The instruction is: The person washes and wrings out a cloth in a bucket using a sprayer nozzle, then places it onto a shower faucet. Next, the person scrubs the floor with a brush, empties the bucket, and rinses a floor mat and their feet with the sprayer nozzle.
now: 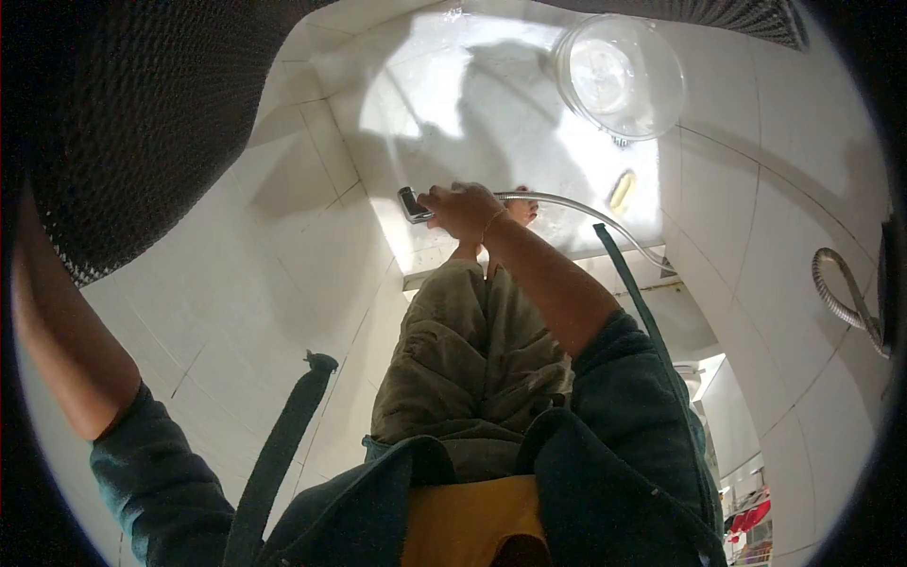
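Note:
My right hand (463, 210) is closed around a handheld sprayer (412, 204) with a dark head, which points toward the far left. A faint streak, seemingly water, leaves the sprayer head. From my hand a silvery flexible hose (576, 203) curves right and down. My left forearm (71, 321) reaches up at the left edge, behind a large dark mesh-textured piece (170, 123) that hides the left hand. Whether that hand grips the piece cannot be seen. The dark piece fills the upper left, and dark mesh also crosses the top edge.
A clear round plastic tub (675, 80) stands on the bright, wet-looking floor (425, 57). Close to it lies a yellowish oblong object (623, 192). White tiled walls rise on both sides. Another coiled hose (841, 293) hangs at the right. Bare feet show below my right hand.

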Action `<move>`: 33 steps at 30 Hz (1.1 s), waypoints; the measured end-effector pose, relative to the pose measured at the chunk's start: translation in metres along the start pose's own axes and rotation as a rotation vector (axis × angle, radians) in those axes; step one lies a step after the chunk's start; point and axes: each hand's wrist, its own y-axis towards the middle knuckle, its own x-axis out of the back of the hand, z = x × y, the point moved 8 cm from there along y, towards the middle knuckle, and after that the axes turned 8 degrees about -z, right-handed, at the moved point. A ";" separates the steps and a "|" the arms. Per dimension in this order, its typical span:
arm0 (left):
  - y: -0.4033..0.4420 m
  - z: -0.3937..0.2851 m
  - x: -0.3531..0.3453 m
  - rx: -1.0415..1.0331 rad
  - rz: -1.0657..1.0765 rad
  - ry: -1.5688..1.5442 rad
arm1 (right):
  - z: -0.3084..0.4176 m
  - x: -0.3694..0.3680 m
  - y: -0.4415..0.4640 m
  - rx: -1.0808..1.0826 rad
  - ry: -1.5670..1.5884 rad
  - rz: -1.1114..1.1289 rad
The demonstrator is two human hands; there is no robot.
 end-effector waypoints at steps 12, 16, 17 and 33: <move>-0.010 0.008 -0.006 0.036 0.001 -0.026 | -0.016 0.004 0.011 -0.098 -0.042 0.067; -0.015 0.009 -0.008 0.048 0.004 -0.030 | -0.024 0.016 0.013 -0.190 -0.034 -0.001; -0.015 0.008 -0.009 0.049 0.007 -0.028 | -0.027 0.023 0.013 -0.214 -0.010 -0.055; -0.027 0.018 -0.019 0.084 -0.012 -0.070 | -0.031 0.020 0.008 -0.320 -0.049 0.123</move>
